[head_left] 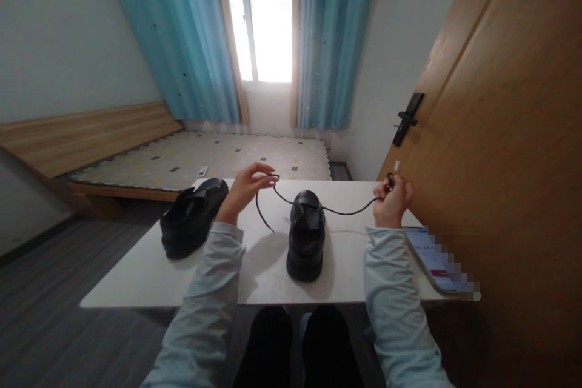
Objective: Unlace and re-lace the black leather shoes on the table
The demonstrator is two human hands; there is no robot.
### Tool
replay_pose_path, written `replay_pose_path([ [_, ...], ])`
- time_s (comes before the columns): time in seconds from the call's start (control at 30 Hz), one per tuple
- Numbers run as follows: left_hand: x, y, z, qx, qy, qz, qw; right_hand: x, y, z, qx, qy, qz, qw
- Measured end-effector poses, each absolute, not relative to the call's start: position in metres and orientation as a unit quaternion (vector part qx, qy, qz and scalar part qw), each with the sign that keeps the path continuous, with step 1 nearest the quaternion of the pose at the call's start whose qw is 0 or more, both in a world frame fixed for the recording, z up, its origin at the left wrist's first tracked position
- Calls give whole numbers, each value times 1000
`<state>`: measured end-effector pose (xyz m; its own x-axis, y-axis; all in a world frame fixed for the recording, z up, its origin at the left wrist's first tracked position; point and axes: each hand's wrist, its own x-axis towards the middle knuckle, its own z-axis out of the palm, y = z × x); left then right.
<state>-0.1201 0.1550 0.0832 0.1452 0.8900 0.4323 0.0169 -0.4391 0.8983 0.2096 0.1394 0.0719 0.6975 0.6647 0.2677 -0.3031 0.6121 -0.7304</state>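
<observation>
A black shoe (306, 245) stands on the white table, its toe toward the window, with a black lace running out from both sides near the toe. My left hand (249, 187), left of the shoe, pinches one part of the lace (262, 213), whose loose end hangs down. To the right of the shoe, my right hand (393, 199) is closed round the other part of the lace (348, 213), which sags between hand and shoe. Another black shoe (191, 218) sits at the table's left side, partly behind my left forearm.
The white table (136, 282) has a phone or tablet (434, 260) at its right edge. Beyond it is a bed (254, 151) with a small white object. A wooden door (509, 151) stands close on the right. My legs are below the front edge.
</observation>
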Motion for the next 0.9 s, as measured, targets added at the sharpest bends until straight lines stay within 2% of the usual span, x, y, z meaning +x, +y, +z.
replay_pose_path([
  [0.17,-78,142,97,768,352,424,327,155,130,73,-380,-436,361,731],
  [0.3,-55,129,107,822,353,394,211,127,115,71,-365,-594,451,557],
  [0.4,-47,124,112,837,359,381,159,121,110,69,-331,-623,501,501],
  [0.5,-47,125,114,843,358,374,146,120,112,68,-335,-609,487,529],
  [0.63,-56,128,115,835,376,364,173,127,120,67,-321,-547,454,626],
  [0.77,-77,127,118,797,415,371,236,140,128,68,-301,-481,432,701],
  [0.9,-98,127,120,748,399,433,307,150,130,70,-297,-460,415,726],
])
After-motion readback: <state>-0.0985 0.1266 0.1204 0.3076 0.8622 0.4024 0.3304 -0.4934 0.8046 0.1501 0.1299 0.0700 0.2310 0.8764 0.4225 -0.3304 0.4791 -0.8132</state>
